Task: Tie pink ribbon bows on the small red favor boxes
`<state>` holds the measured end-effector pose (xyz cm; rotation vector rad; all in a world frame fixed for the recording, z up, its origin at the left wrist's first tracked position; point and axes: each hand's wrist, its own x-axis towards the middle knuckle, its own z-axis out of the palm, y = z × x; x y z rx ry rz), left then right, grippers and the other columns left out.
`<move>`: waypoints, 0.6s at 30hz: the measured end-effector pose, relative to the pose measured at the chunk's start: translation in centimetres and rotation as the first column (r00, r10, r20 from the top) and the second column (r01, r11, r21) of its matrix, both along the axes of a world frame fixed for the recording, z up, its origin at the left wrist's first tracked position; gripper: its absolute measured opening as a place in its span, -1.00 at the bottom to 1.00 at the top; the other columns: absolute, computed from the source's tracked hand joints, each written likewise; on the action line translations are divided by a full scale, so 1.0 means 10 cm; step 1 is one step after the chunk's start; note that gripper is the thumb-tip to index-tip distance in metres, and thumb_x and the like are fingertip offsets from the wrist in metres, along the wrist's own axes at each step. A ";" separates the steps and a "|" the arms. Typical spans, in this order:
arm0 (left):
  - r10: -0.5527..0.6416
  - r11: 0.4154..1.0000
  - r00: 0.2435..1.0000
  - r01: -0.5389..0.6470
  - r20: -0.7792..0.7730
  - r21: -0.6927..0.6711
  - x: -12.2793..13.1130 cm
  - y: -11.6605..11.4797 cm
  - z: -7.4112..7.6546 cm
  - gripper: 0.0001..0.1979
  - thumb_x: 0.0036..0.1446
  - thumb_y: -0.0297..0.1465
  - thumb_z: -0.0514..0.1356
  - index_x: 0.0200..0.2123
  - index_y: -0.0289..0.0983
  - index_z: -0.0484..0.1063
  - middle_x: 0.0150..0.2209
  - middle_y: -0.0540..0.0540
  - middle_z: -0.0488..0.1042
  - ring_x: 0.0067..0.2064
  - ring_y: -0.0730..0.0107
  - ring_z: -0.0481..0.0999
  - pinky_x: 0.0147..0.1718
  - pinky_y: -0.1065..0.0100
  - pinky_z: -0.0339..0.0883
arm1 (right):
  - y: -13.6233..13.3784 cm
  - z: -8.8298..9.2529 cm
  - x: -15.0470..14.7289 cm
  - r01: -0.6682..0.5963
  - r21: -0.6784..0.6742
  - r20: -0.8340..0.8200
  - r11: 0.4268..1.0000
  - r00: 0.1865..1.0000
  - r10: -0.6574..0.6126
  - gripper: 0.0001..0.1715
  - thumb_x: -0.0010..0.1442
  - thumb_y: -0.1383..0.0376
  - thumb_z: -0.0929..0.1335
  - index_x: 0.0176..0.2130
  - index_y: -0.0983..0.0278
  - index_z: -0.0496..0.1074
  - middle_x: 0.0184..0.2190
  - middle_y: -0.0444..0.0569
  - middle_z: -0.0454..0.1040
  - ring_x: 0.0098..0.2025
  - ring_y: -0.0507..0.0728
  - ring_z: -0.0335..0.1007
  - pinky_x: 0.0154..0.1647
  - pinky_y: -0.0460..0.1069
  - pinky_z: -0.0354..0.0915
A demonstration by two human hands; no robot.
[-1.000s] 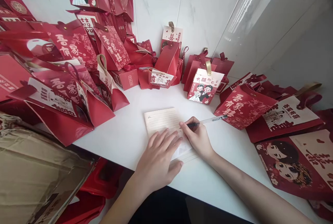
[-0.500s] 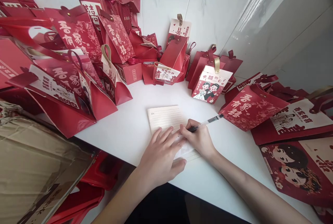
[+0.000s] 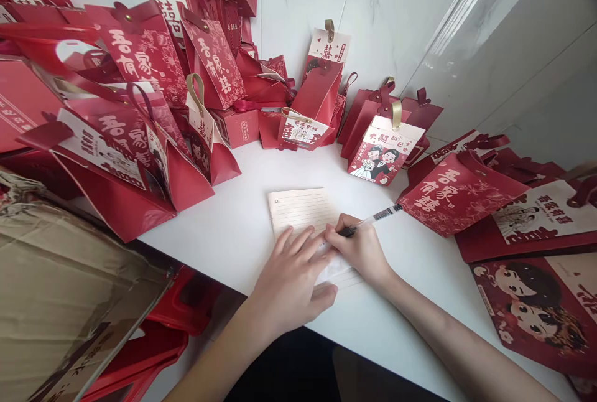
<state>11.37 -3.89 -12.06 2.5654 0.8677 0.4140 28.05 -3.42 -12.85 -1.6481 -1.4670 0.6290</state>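
Note:
A lined cream notepad [image 3: 303, 208] lies on the white table, with a few small marks at its upper left. My left hand [image 3: 291, 284] rests over the pad's lower part with its fingers spread, and a whitish sheet shows partly beneath it. My right hand [image 3: 361, 249] is closed around a pen [image 3: 379, 214] with a clear barrel and black grip. The pen leans to the right, and its tip is hidden behind the fingers, close to my left fingertips.
Red gift boxes [image 3: 144, 60] are piled at the left, and more [image 3: 382, 150] stand behind the pad and at the right [image 3: 461, 193]. The white table [image 3: 209, 243] ends in front of me. A cardboard box [image 3: 69, 277] and red stools [image 3: 177, 305] are at lower left.
The whole view has shifted slightly, so things appear a little further right. Both hands keep nearly the same places on the pad, and the pen is still in my right hand.

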 end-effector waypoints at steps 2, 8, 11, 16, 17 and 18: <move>0.001 1.000 1.000 -0.001 0.002 -0.005 0.00 0.00 0.00 -0.56 0.16 -0.20 0.02 0.12 -0.10 0.20 0.21 0.01 0.18 0.28 0.14 0.02 0.26 -0.03 -0.24 | -0.01 0.00 0.00 0.002 -0.007 0.003 1.000 1.000 -0.002 -0.62 0.03 0.18 0.29 -0.66 0.26 0.08 -0.73 -0.23 0.10 -0.62 -0.05 -0.04 -0.63 -0.13 -0.02; 0.004 1.000 1.000 -0.004 0.024 0.007 0.00 0.00 -0.01 -0.56 0.14 -0.21 0.05 0.10 -0.11 0.23 0.21 0.00 0.17 0.27 0.13 0.04 0.26 -0.03 -0.24 | -0.01 0.00 0.01 0.015 -0.009 -0.005 1.000 1.000 -0.015 -0.63 0.03 0.17 0.29 -0.65 0.26 0.11 -0.73 -0.22 0.12 -0.62 -0.04 -0.01 -0.64 -0.13 -0.01; -0.001 1.000 0.999 0.001 0.033 0.001 0.00 0.00 -0.01 -0.55 0.15 -0.21 0.05 0.12 -0.11 0.21 0.22 -0.01 0.15 0.27 0.13 0.03 0.26 -0.03 -0.25 | -0.01 -0.01 0.00 0.032 -0.003 -0.009 0.999 0.999 -0.032 -0.63 0.03 0.17 0.29 -0.65 0.26 0.11 -0.73 -0.22 0.12 -0.63 -0.04 -0.01 -0.64 -0.13 0.00; 0.008 1.000 1.000 -0.008 0.016 -0.014 0.00 0.00 0.00 -0.55 0.15 -0.21 0.04 0.12 -0.11 0.21 0.23 0.01 0.15 0.28 0.15 0.02 0.26 -0.02 -0.25 | -0.01 0.02 -0.01 0.034 -0.004 -0.010 0.999 0.999 -0.034 -0.64 0.02 0.20 0.29 -0.65 0.26 0.09 -0.73 -0.23 0.10 -0.63 -0.05 -0.03 -0.64 -0.13 -0.01; 0.010 1.000 1.000 -0.009 0.013 -0.012 0.00 0.00 0.00 -0.55 0.15 -0.21 0.05 0.12 -0.11 0.21 0.23 0.00 0.15 0.28 0.15 0.02 0.26 -0.02 -0.24 | -0.01 0.04 -0.01 0.051 0.008 -0.033 0.999 0.998 -0.051 -0.63 0.03 0.18 0.29 -0.65 0.26 0.10 -0.73 -0.23 0.11 -0.62 -0.04 -0.01 -0.63 -0.12 0.01; 0.009 1.000 1.000 -0.009 0.012 -0.009 0.00 0.00 0.00 -0.55 0.14 -0.21 0.05 0.12 -0.11 0.22 0.23 -0.01 0.15 0.28 0.15 0.02 0.26 -0.02 -0.23 | 0.00 0.05 0.00 0.071 0.023 -0.063 0.997 0.996 -0.070 -0.61 0.03 0.16 0.30 -0.66 0.26 0.12 -0.72 -0.22 0.12 -0.62 -0.04 0.01 -0.61 -0.12 0.03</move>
